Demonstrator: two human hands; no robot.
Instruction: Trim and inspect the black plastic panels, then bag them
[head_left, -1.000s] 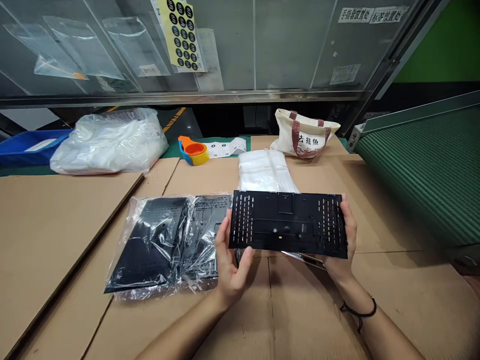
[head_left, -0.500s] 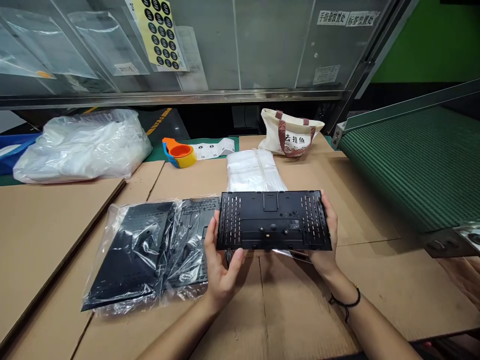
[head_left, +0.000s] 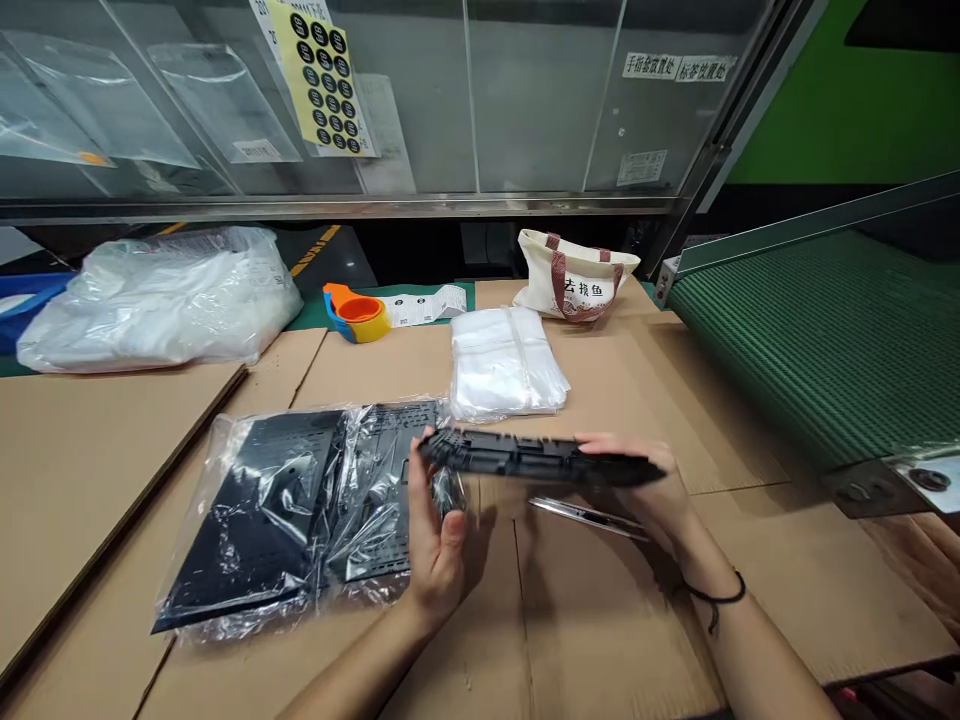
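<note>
A black slotted panel (head_left: 525, 458) is held up over the cardboard, its long edge facing me and slightly blurred. My left hand (head_left: 435, 540) grips its left end, and my right hand (head_left: 649, 485) holds the right end with fingers over the top. Just left of my left hand lie black panels in clear plastic wrap (head_left: 262, 510). Beneath my right hand a thin silvery tool (head_left: 585, 516) rests on the cardboard. Behind the held panel sits a stack of clear plastic bags (head_left: 506, 362).
Cardboard (head_left: 600, 610) covers the table. At the back are a bulky plastic bundle (head_left: 165, 300), a multicoloured tape holder (head_left: 358, 314) and a cloth bag (head_left: 574, 278). A green conveyor belt (head_left: 832, 340) stands on the right, with a metal-framed clear partition (head_left: 420, 207) behind.
The panel has tipped from showing its broad face to nearly edge-on. My right hand has shifted over its right end. More of the bag stack and the silvery tool shows.
</note>
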